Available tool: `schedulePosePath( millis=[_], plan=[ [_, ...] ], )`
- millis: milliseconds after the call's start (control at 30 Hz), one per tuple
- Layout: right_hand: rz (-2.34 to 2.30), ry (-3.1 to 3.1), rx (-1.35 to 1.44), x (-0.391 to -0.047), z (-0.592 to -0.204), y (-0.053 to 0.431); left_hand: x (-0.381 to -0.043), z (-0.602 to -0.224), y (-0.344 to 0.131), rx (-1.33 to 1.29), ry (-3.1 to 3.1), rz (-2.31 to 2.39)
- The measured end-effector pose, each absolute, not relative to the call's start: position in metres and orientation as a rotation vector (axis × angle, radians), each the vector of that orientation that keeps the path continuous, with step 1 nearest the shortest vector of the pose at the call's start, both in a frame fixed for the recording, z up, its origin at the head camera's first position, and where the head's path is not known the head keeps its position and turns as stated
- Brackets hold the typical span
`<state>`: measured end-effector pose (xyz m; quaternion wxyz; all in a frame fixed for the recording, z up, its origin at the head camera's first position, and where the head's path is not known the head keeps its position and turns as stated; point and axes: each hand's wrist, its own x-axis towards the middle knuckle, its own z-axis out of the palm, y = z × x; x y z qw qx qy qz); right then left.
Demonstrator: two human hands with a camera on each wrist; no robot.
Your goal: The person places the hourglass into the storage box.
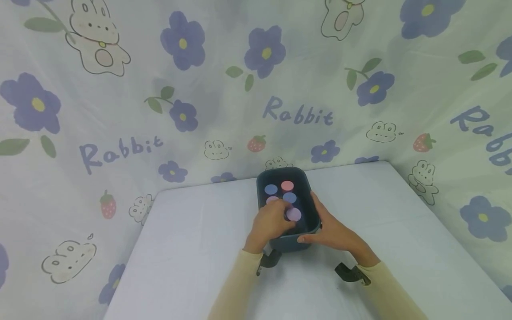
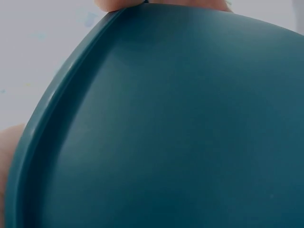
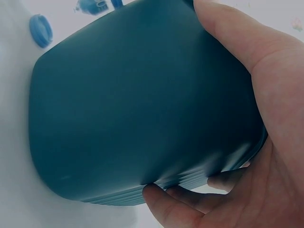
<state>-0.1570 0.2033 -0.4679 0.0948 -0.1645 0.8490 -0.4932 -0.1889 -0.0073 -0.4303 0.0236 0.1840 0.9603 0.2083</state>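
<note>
A dark teal, rounded rectangular bin is at the far middle of the white table, its open top facing me. My left hand reaches over the near left rim, thumb and fingers curled round a lilac round-topped piece. My right hand grips the bin's near right corner, thumb on the front and fingers along the side. In the right wrist view, its fingertips press the bin's ridged side. The bin's outer wall fills most of the left wrist view.
Also inside the bin are a blue disc, a pink disc, a second blue disc and a pinkish disc partly behind the left hand. A patterned cloth hangs behind the white table.
</note>
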Motion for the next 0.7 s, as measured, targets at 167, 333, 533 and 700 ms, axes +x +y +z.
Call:
schedulePosePath(
  millis=[167,333,533,700],
  plan=[
    [-1.465,2.516,-0.496,-0.1567,-0.4673,0.2031,-0.1887,-0.4306,-0.0062,0.585,2.988,0.600],
    [-1.470,2.515,-0.504,-0.1571,-0.4669,0.2036,-0.1875,-0.4296,-0.0050,0.577,3.006,0.581],
    [-1.466,2.513,-0.485,-0.1570,-0.4671,0.2034,-0.1851,-0.4289,-0.0047,0.581,3.013,0.573],
    [-1.457,2.519,-0.474,-0.1563,-0.4679,0.2031,-0.1843,-0.4291,-0.0057,0.577,3.015,0.585]
  ],
)
